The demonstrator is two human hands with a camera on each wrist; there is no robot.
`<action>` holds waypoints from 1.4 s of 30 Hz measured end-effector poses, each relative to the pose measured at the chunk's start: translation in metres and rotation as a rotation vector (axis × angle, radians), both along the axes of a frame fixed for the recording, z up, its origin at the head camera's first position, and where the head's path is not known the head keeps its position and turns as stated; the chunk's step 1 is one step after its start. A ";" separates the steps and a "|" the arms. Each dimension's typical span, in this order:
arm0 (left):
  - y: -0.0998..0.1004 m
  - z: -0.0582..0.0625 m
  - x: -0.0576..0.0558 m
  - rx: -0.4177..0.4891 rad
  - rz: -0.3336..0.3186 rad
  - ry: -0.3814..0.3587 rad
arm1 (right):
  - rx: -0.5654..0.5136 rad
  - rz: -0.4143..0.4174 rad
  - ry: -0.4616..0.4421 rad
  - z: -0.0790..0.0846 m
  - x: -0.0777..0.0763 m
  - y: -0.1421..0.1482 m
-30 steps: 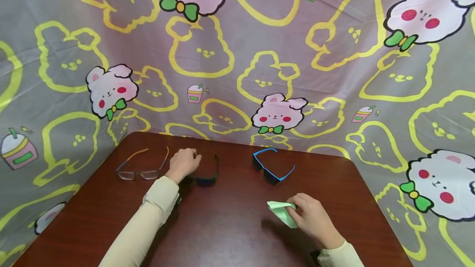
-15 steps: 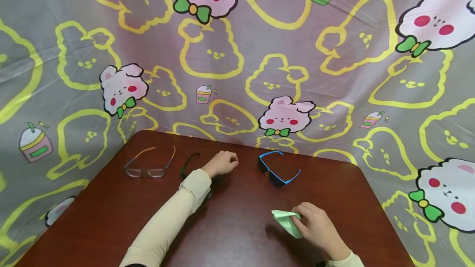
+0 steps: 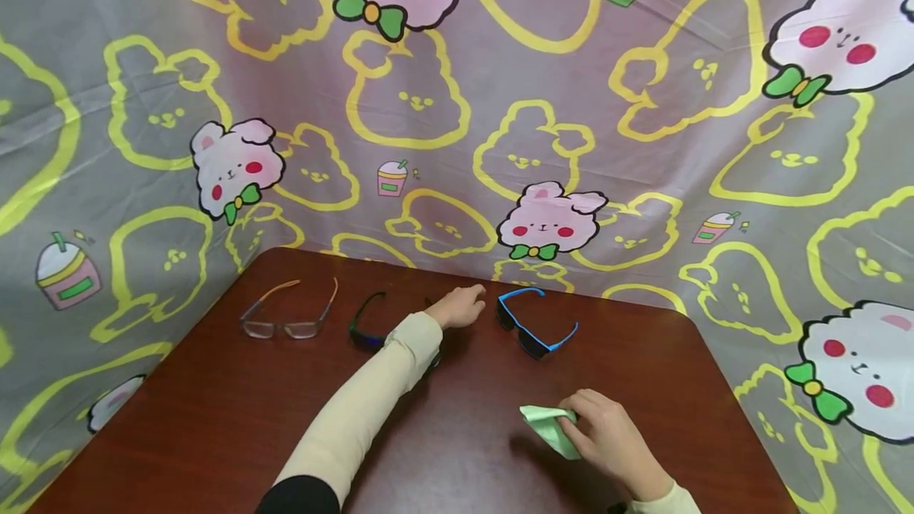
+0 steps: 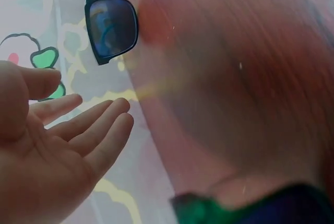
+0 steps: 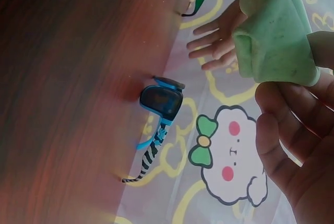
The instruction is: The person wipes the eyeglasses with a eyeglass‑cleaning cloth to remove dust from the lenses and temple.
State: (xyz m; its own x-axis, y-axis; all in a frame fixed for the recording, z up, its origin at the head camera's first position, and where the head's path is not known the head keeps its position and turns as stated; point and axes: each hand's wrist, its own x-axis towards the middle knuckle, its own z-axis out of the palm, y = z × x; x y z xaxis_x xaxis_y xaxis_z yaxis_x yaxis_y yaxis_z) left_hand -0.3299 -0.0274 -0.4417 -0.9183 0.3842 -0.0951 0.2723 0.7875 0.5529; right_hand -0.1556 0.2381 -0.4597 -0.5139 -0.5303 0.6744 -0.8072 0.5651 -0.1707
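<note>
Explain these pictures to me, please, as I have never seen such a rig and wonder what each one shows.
There is no robot here, only a person's two bare hands. The wide picture comes from a camera worn on the head, looking forward and down; the other two come from wrist cameras, one for each hand's work.

On the glossy reddish-brown table lie three pairs of glasses: a clear-lensed pair with orange-tipped arms, a dark-lensed, dark green pair, and a dark-lensed, bright blue pair.

The right hand pinches a folded, pale green cloth above the table. The left hand holds nothing; its fingers reach out beside the blue pair without touching it. Behind hangs gray cartoon-printed fabric.
</note>
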 end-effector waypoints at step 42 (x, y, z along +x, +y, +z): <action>0.031 -0.032 -0.023 0.310 -0.080 -0.105 | -0.009 -0.007 -0.022 -0.006 0.009 0.006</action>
